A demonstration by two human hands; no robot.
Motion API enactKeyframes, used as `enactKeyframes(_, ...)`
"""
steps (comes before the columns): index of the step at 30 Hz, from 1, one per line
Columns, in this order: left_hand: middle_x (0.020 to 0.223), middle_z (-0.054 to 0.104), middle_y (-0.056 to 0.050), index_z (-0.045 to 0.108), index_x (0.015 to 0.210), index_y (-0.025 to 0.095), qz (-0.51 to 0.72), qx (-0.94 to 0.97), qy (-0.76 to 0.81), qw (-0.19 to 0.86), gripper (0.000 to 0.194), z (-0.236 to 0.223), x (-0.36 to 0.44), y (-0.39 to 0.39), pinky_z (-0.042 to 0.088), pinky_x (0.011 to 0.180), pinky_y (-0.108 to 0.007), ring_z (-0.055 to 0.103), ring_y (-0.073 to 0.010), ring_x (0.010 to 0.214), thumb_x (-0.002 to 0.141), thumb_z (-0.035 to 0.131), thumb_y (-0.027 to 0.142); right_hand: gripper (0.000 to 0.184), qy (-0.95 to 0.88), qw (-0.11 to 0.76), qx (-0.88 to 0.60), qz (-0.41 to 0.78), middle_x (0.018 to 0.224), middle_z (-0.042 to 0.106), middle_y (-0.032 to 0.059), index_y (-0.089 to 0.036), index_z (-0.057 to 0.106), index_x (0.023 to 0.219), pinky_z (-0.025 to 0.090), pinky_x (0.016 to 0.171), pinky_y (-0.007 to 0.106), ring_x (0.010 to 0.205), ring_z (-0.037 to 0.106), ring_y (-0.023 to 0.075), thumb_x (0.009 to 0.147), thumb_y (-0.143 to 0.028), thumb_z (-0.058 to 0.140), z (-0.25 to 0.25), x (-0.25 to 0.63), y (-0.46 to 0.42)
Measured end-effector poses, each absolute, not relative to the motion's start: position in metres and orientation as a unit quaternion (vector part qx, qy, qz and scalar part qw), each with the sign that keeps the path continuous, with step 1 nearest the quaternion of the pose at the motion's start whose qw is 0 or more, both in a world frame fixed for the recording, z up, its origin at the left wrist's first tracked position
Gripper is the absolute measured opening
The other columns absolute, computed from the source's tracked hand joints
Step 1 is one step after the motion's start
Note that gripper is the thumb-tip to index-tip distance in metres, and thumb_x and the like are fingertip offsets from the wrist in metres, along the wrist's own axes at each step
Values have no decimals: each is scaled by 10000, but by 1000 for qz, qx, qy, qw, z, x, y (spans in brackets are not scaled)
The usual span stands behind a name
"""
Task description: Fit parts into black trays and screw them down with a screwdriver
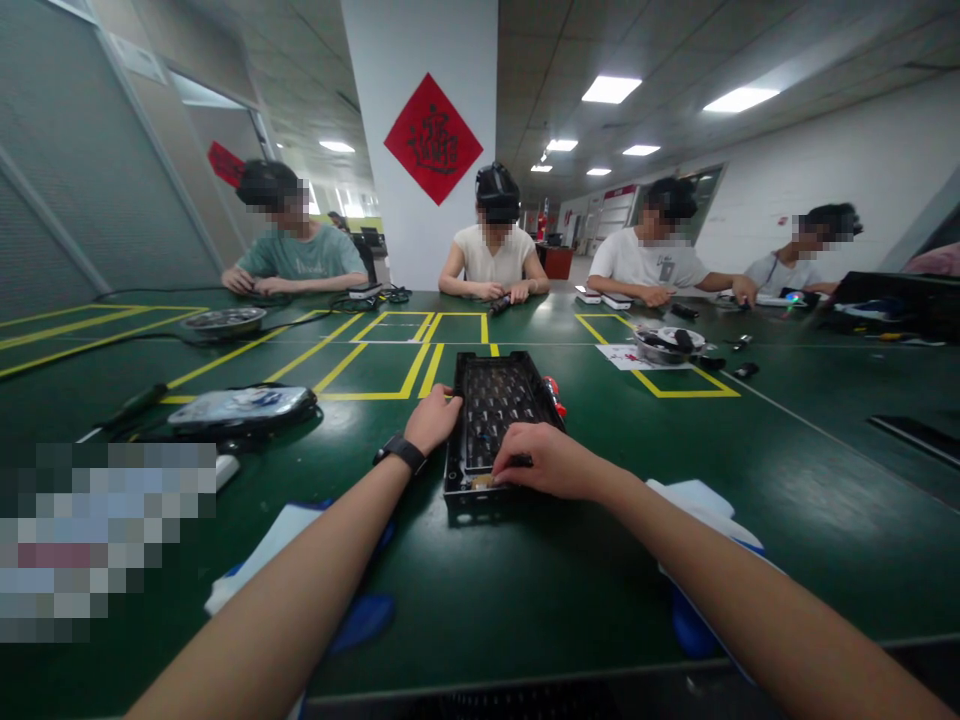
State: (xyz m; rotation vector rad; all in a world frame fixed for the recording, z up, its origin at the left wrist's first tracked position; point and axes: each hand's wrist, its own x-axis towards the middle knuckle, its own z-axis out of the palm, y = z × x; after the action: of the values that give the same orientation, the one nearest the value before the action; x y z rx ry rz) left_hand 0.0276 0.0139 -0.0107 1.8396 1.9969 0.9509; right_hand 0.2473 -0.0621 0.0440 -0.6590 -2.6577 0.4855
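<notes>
A shallow black case [499, 385] lies in front of me, with rows of small shiny metal pieces inside. My left hand [433, 420] grips its left side wall, the fingers partly hidden behind the edge. Over the near right part of the case, my right hand [544, 460] is closed in a pinch. A small dark piece shows at its fingers, too small to name. Close to these fingertips, a small tan patch [482, 482] shows at the case's near end. Against the right side of the case is a red object [555, 395], partly hidden.
Green table [592, 590] with yellow tape lines. Left: a phone-like device [244, 405], a screwdriver [135, 405] and a metal dish [225, 322]. Right: a bowl with dark parts [670, 345]. White-and-blue cloths lie beneath both forearms. Several people sit across.
</notes>
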Motion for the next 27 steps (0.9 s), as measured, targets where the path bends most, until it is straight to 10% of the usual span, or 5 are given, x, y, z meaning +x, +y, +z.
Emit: enactKeyframes(27, 979, 644, -114, 522, 1011, 150, 327, 642, 681, 132, 327, -12, 27, 14, 425, 737, -291, 595, -218, 897, 814, 398, 380, 158, -936, 193, -234, 179, 856, 620, 41, -186, 667, 836, 417, 758, 277, 802, 547, 134, 772, -315, 603, 42, 249, -61)
